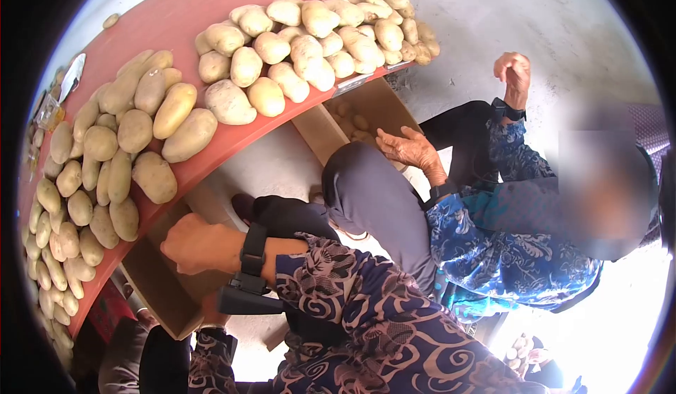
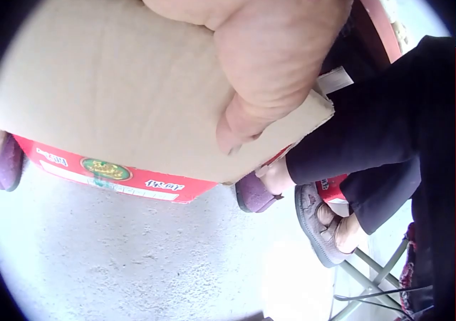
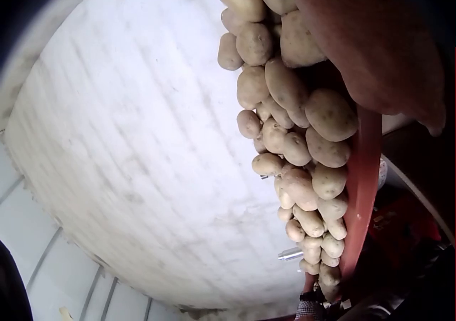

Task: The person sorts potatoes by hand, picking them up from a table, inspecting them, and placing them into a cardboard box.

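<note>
In the left wrist view my left hand (image 2: 281, 43) grips the edge of a cardboard box (image 2: 114, 86), its thumb lying on the brown board. The box has a red printed side with a green oval label. From the head view, that hand is mostly hidden behind my other wrist's strap. My right hand (image 1: 201, 245) hangs over the brown box (image 1: 162, 288) at the red table's (image 1: 232, 158) edge, knuckles curled downward. Its fingertips and palm are hidden, so I cannot tell what it holds. Piled potatoes (image 3: 328, 114) lie beside it on the tabletop.
A second potato pile (image 1: 306, 49) covers the table's far part. Another person's hands, one lower (image 1: 415, 151) and one raised (image 1: 516, 77), are to the right. Near them, an open box (image 1: 384, 98) with potatoes stands under the table edge. Knees and shoes crowd the floor.
</note>
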Available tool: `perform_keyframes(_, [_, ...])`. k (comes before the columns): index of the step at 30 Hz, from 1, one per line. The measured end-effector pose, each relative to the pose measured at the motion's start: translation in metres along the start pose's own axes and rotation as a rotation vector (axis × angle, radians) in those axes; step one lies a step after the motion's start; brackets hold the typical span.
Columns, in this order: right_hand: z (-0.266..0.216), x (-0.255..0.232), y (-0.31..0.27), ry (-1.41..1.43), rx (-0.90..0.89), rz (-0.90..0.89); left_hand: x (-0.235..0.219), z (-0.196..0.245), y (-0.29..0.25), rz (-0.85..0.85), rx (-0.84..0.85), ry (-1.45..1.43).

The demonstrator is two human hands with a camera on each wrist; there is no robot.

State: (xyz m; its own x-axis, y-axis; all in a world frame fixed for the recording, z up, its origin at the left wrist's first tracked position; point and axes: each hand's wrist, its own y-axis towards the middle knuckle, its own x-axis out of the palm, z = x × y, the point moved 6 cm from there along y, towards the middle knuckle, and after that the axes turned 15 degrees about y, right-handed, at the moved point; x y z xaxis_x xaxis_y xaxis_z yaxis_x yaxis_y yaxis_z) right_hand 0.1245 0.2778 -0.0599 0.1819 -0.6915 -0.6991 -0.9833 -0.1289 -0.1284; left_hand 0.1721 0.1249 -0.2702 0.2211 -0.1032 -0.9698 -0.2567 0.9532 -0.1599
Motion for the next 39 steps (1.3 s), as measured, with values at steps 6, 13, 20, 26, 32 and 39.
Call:
perform_keyframes(6, [-0.002,-0.001,-0.003,-0.017,0.034,-0.073,-0.007,0.002,0.001,0.031,-0.035,-0.130])
perform_keyframes(13, [-0.002,-0.001,-0.003,-0.007,0.025,-0.071,0.012,-0.004,-0.001,0.108,-0.048,-0.169])
perform_keyframes(20, [-0.002,0.000,-0.002,0.015,0.009,-0.052,-0.010,0.002,0.003,0.103,-0.036,-0.119])
perform_keyframes(26, [-0.001,0.001,-0.001,0.009,0.034,-0.036,-0.020,0.005,0.001,0.067,-0.052,-0.150])
perform_keyframes(32, [-0.006,0.003,-0.002,-0.006,0.010,-0.034,-0.032,0.010,0.004,-0.041,-0.083,-0.201])
perform_keyframes(39, [-0.009,0.003,-0.004,-0.030,0.031,-0.058,-0.017,0.005,0.008,-0.058,-0.062,-0.123])
